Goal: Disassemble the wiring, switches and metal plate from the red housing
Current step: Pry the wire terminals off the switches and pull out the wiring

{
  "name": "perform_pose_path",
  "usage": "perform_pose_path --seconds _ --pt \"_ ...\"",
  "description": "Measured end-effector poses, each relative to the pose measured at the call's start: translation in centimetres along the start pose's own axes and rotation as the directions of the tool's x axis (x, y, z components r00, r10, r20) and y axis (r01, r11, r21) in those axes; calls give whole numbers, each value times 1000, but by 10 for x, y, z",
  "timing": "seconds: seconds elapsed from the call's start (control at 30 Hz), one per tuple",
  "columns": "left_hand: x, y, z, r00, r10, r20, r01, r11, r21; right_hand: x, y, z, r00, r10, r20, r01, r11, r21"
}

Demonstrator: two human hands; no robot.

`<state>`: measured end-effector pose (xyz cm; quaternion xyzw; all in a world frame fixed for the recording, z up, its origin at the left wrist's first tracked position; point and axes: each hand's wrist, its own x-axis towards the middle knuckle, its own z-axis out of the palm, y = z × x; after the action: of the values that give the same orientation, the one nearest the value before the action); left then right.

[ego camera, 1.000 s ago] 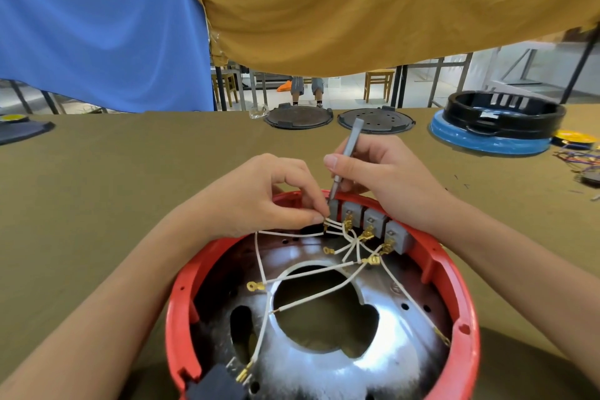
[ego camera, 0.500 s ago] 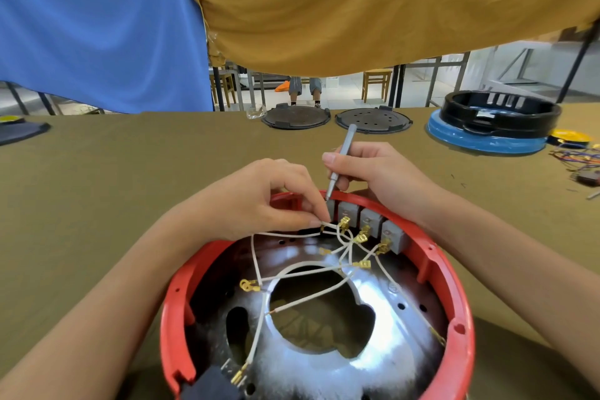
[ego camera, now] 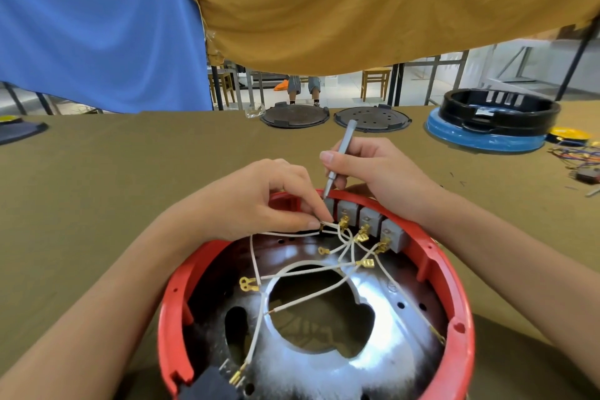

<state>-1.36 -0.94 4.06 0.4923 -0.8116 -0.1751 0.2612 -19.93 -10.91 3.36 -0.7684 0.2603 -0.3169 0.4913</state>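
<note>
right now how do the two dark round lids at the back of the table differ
The left lid has a plain, solid top; the right lid is dotted with small holes. The left lid looks slightly browner, the right lid greyer. Both are flat, dark discs with notched rims, lying side by side on the table.

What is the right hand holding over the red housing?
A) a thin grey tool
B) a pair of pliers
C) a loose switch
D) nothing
A: the right hand grips a thin grey tool, its tip down at the leftmost grey switch on the red housing rim.
</note>
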Motion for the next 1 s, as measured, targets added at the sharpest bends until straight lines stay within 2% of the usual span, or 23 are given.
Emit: perform_pose_path --seconds 0.1,0.27,0.37,0.5,0.6,0.77,0.9,1.0 --pt "0 1 0 1000 5 4 -5 1000 -1 3 -1 0 999 50 7 -50 998 -41" --pt "1 1 0 1000 5 3 -5 1000 -11 7 -3 2 993 105 51 -106 994 18" --pt "1 0 0 1000 7 -7 -7 1000 -15 6 -2 2 996 73 52 -74 997 4" --pt "0 1 1 997 -17 -78 8 994 -110 4 1 2 999 -41 16 41 999 5" --pt "0 0 1 989 -56 -136 42 994 -101 3 1 2 997 -66 44 67 997 -26" --pt "0 0 0 984 -98 -148 91 995 -48 3 1 2 992 -127 -6 127 992 -17" --pt "0 0 0 988 -91 -126 89 996 -17 2 0 2 991 -134 4 134 990 -44" --pt "1 1 1 991 -73 -113 72 997 -13 3 -1 2 997 -79 13 80 996 -32"
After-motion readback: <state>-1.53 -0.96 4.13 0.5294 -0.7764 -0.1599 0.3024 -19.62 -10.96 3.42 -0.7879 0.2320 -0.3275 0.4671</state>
